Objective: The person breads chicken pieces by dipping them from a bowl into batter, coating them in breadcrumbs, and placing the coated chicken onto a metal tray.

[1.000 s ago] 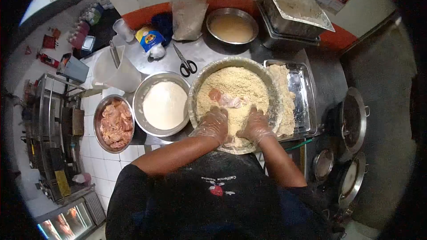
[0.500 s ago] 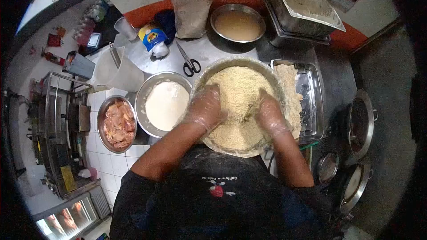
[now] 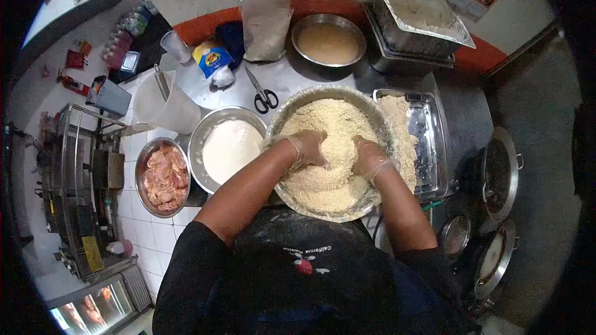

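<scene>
A large metal bowl (image 3: 292,96) holds pale yellow, crumbly flour (image 3: 338,111). Both of my hands wear clear plastic gloves and are inside this bowl, facing each other a short way apart. My left hand (image 3: 307,150) is sunk into the flour left of the middle. On the other side, my right hand (image 3: 369,158) dips into it near the right wall. The fingertips of both hands are buried, so their grip is hidden. Left of the bowl stands a metal bowl of white batter (image 3: 233,149), and beyond that a bowl of raw meat pieces (image 3: 164,180).
A steel tray (image 3: 442,149) with floured pieces (image 3: 397,130) lies to the right. Scissors (image 3: 262,92), a plastic bag of powder (image 3: 267,31), a bowl of tan liquid (image 3: 328,43) and stacked metal pans (image 3: 422,12) are behind. A white pitcher (image 3: 167,102) stands back left.
My left hand has moved right, toward the bowl's middle, and both hands are closer together. Flour has shifted between them. The view has tilted slightly.
</scene>
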`<state>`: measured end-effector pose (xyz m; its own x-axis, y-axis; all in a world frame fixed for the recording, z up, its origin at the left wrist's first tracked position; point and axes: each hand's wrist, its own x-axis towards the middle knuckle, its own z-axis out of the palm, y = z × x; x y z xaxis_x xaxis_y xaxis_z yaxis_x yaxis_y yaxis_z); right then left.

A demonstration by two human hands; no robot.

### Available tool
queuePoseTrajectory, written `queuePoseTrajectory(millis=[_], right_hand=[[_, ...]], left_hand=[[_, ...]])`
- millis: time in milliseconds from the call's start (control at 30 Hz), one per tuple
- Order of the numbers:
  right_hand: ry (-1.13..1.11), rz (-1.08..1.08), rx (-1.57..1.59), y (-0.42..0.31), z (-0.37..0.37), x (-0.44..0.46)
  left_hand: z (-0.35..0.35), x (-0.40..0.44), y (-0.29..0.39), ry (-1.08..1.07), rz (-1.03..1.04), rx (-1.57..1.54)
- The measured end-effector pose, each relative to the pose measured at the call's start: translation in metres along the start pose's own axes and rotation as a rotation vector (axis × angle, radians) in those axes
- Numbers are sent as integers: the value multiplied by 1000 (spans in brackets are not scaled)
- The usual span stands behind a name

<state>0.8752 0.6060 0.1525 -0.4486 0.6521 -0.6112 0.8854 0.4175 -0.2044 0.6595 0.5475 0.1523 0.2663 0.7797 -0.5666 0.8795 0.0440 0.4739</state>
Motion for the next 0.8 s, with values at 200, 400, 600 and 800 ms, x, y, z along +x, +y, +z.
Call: queuePoseTrajectory(millis=[200,400,600,800], right_hand=[[8,-23,595,-16,-39,-45],[118,-62,781,-13,-37,-27],[119,-90,174,-28,-18,-9],[-2,-221,737,-5,8,5]], left_hand=[[-10,-17,9,303,9,-283],[-26,-35,-11,370,-153,-152],[-7,-8,1,345,-163,-46],[-1,2,-17,81,95,-53]])
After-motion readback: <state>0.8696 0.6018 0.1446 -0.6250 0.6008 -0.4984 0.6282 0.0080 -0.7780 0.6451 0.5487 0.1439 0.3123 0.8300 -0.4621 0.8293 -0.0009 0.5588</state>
